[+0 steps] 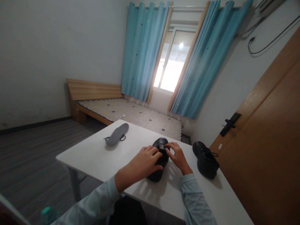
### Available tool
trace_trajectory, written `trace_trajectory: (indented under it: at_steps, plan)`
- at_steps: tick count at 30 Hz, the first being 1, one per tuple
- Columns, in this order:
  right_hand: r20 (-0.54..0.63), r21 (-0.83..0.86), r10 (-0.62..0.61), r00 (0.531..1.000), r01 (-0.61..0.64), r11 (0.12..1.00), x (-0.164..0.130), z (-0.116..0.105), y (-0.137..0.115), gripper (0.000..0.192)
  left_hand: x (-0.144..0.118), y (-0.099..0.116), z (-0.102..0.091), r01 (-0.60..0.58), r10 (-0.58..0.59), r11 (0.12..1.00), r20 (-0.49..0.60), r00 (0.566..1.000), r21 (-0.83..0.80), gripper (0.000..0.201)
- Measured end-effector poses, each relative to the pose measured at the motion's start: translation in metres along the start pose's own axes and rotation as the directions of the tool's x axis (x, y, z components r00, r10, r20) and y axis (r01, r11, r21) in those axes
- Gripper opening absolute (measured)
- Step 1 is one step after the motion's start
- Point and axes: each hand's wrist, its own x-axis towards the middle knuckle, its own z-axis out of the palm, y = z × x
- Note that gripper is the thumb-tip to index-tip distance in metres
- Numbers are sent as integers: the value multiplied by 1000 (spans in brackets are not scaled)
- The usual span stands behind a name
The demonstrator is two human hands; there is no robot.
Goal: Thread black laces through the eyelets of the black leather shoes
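Note:
A black shoe (160, 144) lies on the white table (93, 156) in front of me. My left hand (144, 162) rests over its middle and grips it. My right hand (177, 154) pinches at the shoe's upper near the opening. A grey insole (116, 133) lies at the table's far left, with a black lace (122, 137) partly under it. A second black shoe (206, 160), laced, stands at the right side of the table, apart from both hands.
A wooden door (269, 140) with a black handle (229, 124) stands close on the right. Behind the table is a low bed (131, 114) with a wooden headboard, and blue curtains (142, 50) frame a bright window. A green-capped bottle (48, 212) sits low left.

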Motion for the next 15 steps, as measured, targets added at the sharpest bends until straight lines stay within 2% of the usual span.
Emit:
trace_trajectory:
  at_steps: [4,8,15]
  plan:
    - [-1,-6,-2,1000,2,1000,-1,0,1,16,2,10,23,-1,0,1000,66,998,24,44]
    - [9,-19,10,1000,-10,1000,-1,-1,0,16,5,12,41,36,-44,997,103,994,75,44]
    - [-39,9,94,995,-94,996,0,0,-1,23,9,12,40,72,-80,996,149,986,61,37]
